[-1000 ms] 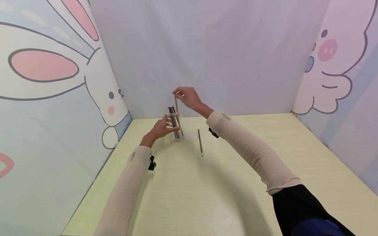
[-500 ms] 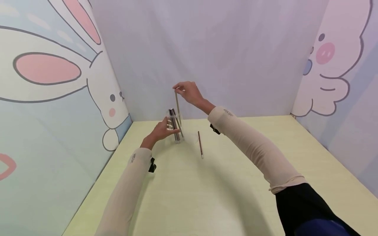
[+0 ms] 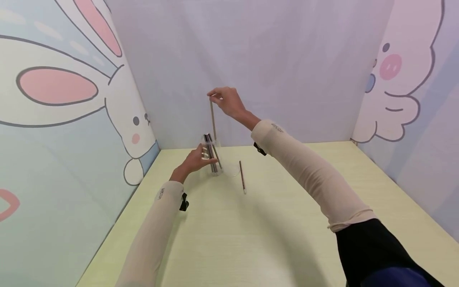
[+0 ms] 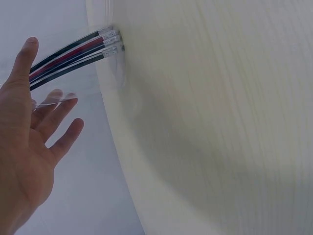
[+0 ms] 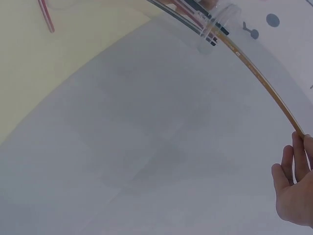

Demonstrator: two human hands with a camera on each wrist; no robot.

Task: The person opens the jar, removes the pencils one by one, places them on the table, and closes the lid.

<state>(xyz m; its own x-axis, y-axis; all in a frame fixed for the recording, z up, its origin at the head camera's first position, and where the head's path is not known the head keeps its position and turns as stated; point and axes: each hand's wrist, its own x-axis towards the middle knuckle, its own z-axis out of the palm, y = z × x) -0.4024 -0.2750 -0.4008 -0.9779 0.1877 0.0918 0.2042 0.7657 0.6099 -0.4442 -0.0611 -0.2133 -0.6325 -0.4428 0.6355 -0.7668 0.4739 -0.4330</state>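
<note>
My left hand (image 3: 195, 159) holds a clear plastic jar (image 4: 117, 68) upright on the table, thumb on one side and fingers around the other. Several dark and red pencils (image 4: 78, 53) with whitish ends lean inside the jar. Above it, my right hand (image 3: 229, 101) pinches a gold-coloured pencil (image 3: 213, 119) by its top end between thumb and fingertips. In the right wrist view the gold pencil's lower end is at the jar's mouth. A dark red pencil (image 3: 242, 177) lies on the table right of the jar.
A clear round lid (image 3: 232, 170) lies on the table (image 3: 222, 231) between the jar and the loose pencil. A plain backdrop (image 3: 287, 79) stands behind the table, and printed cartoon panels (image 3: 71, 159) flank both sides.
My right hand has risen, drawing the gold pencil upward so that more of it shows above the jar. The left hand has stayed at the jar.
</note>
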